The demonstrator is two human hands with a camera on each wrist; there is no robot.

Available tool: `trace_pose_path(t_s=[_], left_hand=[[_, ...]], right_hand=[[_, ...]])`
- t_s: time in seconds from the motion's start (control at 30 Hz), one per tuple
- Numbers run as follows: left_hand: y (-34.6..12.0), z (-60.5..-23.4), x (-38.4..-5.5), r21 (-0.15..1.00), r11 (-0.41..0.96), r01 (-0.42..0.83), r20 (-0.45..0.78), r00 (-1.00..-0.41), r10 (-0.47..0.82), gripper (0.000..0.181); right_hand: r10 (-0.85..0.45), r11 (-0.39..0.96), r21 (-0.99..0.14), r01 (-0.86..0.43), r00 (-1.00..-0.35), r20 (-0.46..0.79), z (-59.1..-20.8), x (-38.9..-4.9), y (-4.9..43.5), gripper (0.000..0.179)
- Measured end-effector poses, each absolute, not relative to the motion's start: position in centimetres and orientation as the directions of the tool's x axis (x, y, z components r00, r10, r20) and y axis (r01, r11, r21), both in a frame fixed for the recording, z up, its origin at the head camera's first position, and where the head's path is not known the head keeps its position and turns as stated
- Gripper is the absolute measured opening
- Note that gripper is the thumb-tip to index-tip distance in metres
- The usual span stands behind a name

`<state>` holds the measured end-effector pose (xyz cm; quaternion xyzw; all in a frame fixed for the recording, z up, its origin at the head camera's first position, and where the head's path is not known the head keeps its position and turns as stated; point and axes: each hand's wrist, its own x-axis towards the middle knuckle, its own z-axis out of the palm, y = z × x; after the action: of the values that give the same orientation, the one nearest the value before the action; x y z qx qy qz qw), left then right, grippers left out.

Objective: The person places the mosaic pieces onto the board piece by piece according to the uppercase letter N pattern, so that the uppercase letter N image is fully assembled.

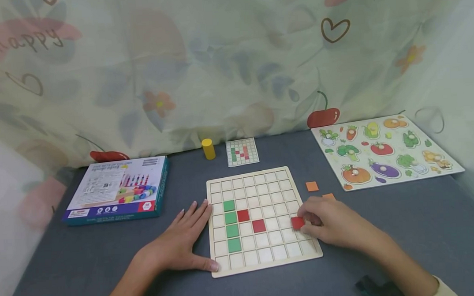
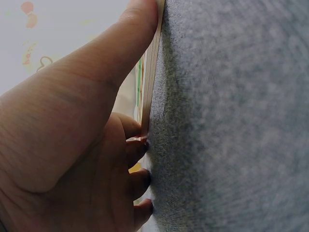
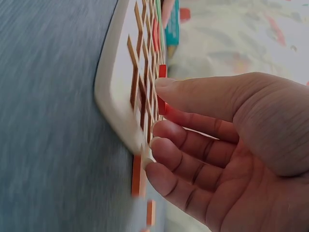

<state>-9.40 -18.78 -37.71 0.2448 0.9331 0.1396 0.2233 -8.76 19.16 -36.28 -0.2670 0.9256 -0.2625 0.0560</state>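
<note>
A wooden grid board lies in the middle of the table with green square tiles in one column and red tiles in two other cells. My left hand rests at the board's left edge, fingers spread, thumb on the near left corner. Over the board's right side, my right hand pinches a red square tile between thumb and forefinger; the other fingers curl loosely below in the right wrist view. Two orange tiles lie right of the board, one partly hidden behind the right hand.
Behind the board are a small pattern card and a yellow cylinder. A boxed toy set lies at left, a vegetable puzzle board at back right. A patterned curtain hangs along the table's back edge.
</note>
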Motion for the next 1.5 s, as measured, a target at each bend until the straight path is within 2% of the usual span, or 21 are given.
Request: trace_pose_path(t_s=[0.17,0.37,0.6,0.97,1.2,1.4,1.5], left_hand=[[-18.8,-37.7,-9.4,0.370,0.842,0.393,-0.350,-0.780,0.518,0.129],[-18.8,-37.6,-9.4,0.370,0.843,0.390,-0.354,-0.780,0.516,0.129],[-18.8,-37.6,-9.4,0.369,0.844,0.389,-0.355,-0.780,0.515,0.129],[-18.7,-37.5,-9.4,0.374,0.845,0.383,-0.363,-0.778,0.513,0.128],[-18.7,-37.6,-9.4,0.373,0.844,0.385,-0.360,-0.778,0.514,0.129],[-18.7,-37.6,-9.5,0.363,0.846,0.391,-0.361,-0.778,0.515,0.129],[-18.7,-37.6,-9.5,0.367,0.846,0.387,-0.363,-0.778,0.513,0.129]], right_hand=[[-0.556,0.710,-0.504,-0.491,-0.831,0.027,-36.2,-8.8,16.6,0.017],[-0.608,0.682,-0.462,-0.568,-0.791,0.074,-37.0,-8.3,14.6,0.015],[-0.606,0.678,-0.450,-0.582,-0.788,0.107,-37.2,-8.0,14.3,0.020],[-0.615,0.665,-0.461,-0.587,-0.781,0.108,-37.1,-8.0,14.5,0.019],[-0.609,0.678,-0.523,-0.516,-0.793,-0.008,-36.1,-9.1,15.9,0.017],[-0.529,0.728,-0.499,-0.470,-0.848,0.025,-34.8,-10.4,19.3,0.018],[-0.522,0.736,-0.521,-0.432,-0.852,-0.030,-35.1,-11.3,20.7,0.018]])
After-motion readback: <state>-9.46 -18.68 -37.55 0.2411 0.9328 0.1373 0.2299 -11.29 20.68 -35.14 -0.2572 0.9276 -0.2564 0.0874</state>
